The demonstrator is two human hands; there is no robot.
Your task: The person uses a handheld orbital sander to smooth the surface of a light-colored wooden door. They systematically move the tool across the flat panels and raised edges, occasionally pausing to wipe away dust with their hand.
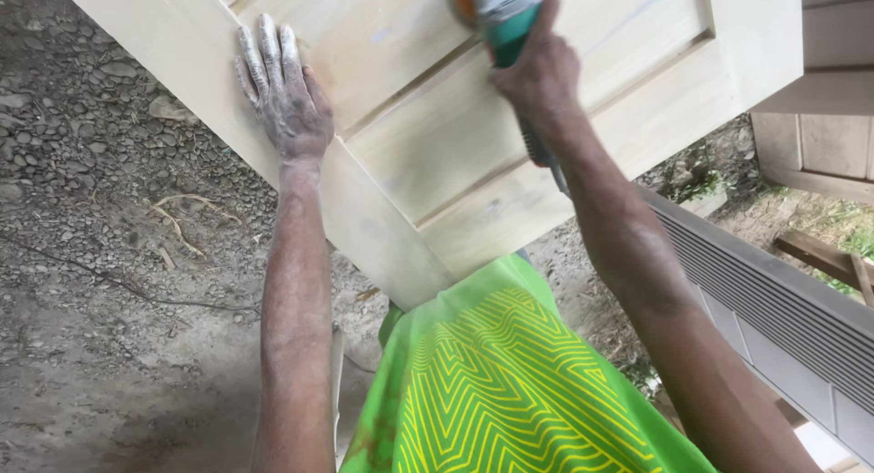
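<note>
- The power sander (499, 13) sits at the top centre of the frame, pressed down on the pale wooden door (437, 145) that fills the upper middle.
- My right hand (539, 72) is wrapped tight round the sander's green body, fingers fully closed on it.
- I judge the tool to be compact but weighty and prone to buzzing about, so the grip belongs on the body, well behind the orange disc edge.
- My left hand (284, 95) lies flat and open on the door's left rail, fingers spread and dusted white, holding nothing, only pressing down.
- The door looks stiff and heavy, a solid panelled slab; its sanded face is probably slippery with dust, so its edges are the better hold.
- The sander's top is cut off by the frame, so I cannot see its disc properly; it may be an angle grinder.
- What props the door is hidden beneath it and behind my green patterned shirt (510, 391).
- Gravel ground (100, 209) lies to the left, a grey louvred panel (783, 309) at lower right.
</note>
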